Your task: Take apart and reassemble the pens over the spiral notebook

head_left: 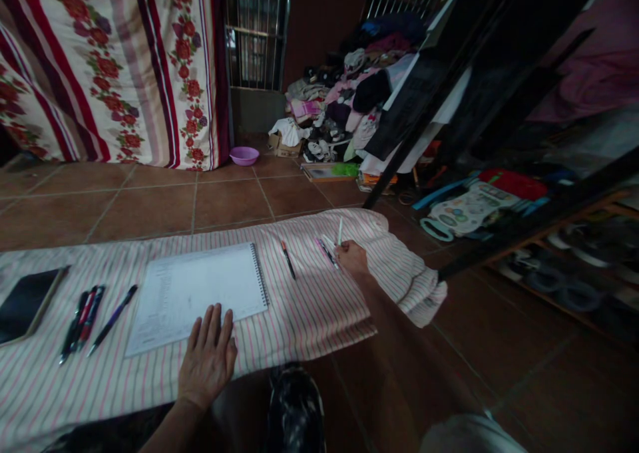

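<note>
My left hand (210,350) lies flat with its fingers stretched over the lower edge of an open spiral notebook (200,283). Toward the right end of the striped cloth, my right hand (352,257) is closed around a slim whitish pen (340,229) that points upward. Just left of those fingers lie a pink-and-dark pen (327,253) and another pale one, partly hidden by the hand. Between the notebook and that hand rests a dark pen with an orange end (288,260).
Left of the notebook lie a purple-and-black pen (112,320), a cluster of several pens (84,323) and a dark phone-like slab (30,303). A striped cloth (309,330) covers the low surface. Beyond are a purple basin (244,155), piled clothes (349,100) and a shoe rack (544,300).
</note>
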{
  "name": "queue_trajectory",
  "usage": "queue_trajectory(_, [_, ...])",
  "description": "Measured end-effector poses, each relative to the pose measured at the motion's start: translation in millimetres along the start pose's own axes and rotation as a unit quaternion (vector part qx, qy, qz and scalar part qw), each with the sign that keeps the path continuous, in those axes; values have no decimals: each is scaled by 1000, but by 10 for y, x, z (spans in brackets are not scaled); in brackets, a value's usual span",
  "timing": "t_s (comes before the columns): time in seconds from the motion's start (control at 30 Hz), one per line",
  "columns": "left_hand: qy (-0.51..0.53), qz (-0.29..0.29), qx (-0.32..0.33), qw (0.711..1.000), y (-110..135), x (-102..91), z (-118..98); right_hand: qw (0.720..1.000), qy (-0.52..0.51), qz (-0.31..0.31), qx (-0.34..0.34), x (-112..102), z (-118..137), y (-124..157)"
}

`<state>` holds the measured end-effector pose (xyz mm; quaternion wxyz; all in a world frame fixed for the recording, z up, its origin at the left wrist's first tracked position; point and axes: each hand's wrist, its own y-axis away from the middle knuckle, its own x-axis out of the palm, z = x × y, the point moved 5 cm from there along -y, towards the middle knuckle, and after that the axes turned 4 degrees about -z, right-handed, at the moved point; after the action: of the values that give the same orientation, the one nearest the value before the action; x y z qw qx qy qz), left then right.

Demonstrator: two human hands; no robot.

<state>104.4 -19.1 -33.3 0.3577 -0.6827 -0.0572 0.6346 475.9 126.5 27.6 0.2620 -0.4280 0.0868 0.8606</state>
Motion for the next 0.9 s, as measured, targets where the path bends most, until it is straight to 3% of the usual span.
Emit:
queue_trajectory(0.17, [13,-4,-9,1000,-1,-3,7,976,-211,60,-5,158,296,272])
queue_trajectory(0.33, [16,7,-20,1000,3,19,13,929,-346,125,-32,427,663,812])
queue_trajectory(0.47, [20,18,-29,999,-11,12,13,912,-375,150,-76,717,849,1390])
queue_trajectory(0.6, [19,34,-34,999,-31,-2,8,915,-324,186,-153,1052,963,1817])
queue_trajectory(0.73, [16,45,-37,998,-42,-14,5,911,-320,183,-186,1229,1005,1889])
queue_trajectory(0.9, [10,40,-37,998,-48,-27,-1,912,-324,194,-161,1193,1015,1847])
